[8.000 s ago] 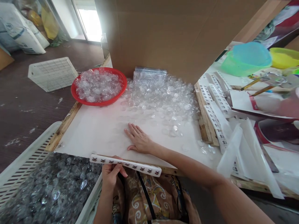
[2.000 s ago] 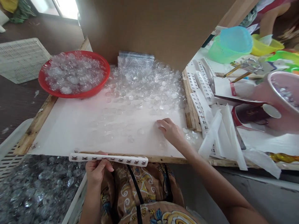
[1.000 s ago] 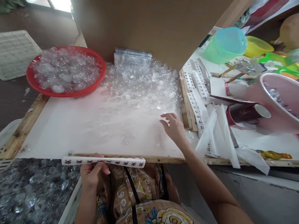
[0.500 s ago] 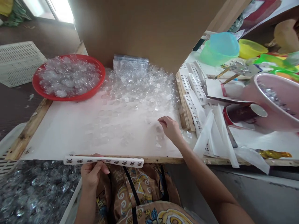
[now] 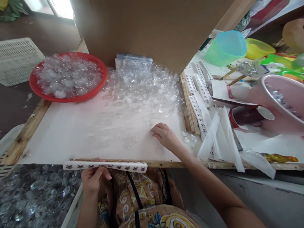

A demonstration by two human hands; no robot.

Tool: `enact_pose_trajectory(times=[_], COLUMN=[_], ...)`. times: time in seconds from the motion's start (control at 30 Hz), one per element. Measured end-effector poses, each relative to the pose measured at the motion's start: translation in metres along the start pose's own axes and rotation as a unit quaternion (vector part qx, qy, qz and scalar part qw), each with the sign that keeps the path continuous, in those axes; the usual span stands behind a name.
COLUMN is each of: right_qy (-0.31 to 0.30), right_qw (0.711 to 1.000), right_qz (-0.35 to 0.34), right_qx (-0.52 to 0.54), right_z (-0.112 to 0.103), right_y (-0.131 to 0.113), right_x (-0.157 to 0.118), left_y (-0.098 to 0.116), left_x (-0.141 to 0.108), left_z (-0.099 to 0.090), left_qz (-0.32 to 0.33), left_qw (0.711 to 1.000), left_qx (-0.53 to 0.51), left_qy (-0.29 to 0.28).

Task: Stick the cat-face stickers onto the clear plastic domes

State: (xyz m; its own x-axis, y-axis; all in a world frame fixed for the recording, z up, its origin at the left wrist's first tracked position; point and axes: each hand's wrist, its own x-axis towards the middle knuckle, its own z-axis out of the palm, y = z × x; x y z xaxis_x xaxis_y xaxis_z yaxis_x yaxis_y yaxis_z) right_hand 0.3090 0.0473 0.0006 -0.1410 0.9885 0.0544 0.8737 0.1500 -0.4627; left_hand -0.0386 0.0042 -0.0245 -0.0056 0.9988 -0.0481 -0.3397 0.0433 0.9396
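My left hand (image 5: 94, 178) pinches a white strip of stickers (image 5: 131, 167) printed with a row of small dark animal faces. The strip lies along the wooden front edge of the white tabletop (image 5: 64, 126). Over the tabletop, my right hand (image 5: 165, 135) is low, its fingers bent and drawn together at the surface; anything between the fingertips is too small to make out. Clear plastic discs (image 5: 114, 131) lie in loose rows to the left of it. Beyond them spreads a heap of clear round plastic pieces (image 5: 147, 85).
A red basin (image 5: 95, 93) full of clear pieces stands at the back left. Rising behind is a cardboard box (image 5: 147, 28). To the right lie sticker sheets (image 5: 198, 110), peeled white backing strips (image 5: 218, 139), a dark mug (image 5: 247, 115) and a pink basin (image 5: 256, 91).
My right hand has moved left and slightly nearer to me, away from a short column of discs at the right. My left hand still holds the sticker strip in nearly the same place.
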Motion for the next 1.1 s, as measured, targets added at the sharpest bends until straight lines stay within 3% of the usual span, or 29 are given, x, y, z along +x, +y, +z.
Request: enact_pose_trajectory(times=[0.2,0.3,0.43,0.67,0.9,1.1], right_qy=[0.011,0.011,-0.032,0.067,0.035,0.0], right_qw=[1.0,0.997,0.988,0.997,0.999,0.995], right_qz=[0.002,0.018,0.007,0.009,0.008,0.072], right_qx=[-0.006,0.073,0.153,0.031,-0.005,0.067], right_z=[0.006,0.011,0.015,0.0,0.009,-0.006], right_y=[-0.006,-0.014,-0.025,-0.006,0.008,0.004], right_x=[0.004,0.007,0.007,0.022,0.027,0.027], left_y=[-0.001,-0.001,-0.001,-0.003,-0.001,0.002], left_x=[-0.001,0.0,0.001,0.002,0.001,-0.001], left_z=[-0.001,-0.002,-0.002,-0.002,0.002,0.003], left_qz=[0.005,0.005,0.004,0.001,0.002,-0.013], left_qw=[1.0,1.0,1.0,1.0,1.0,1.0], left_qx=[-0.004,0.001,0.011,0.011,0.005,0.011], left_qy=[-0.008,-0.001,0.015,0.016,0.0,0.008])
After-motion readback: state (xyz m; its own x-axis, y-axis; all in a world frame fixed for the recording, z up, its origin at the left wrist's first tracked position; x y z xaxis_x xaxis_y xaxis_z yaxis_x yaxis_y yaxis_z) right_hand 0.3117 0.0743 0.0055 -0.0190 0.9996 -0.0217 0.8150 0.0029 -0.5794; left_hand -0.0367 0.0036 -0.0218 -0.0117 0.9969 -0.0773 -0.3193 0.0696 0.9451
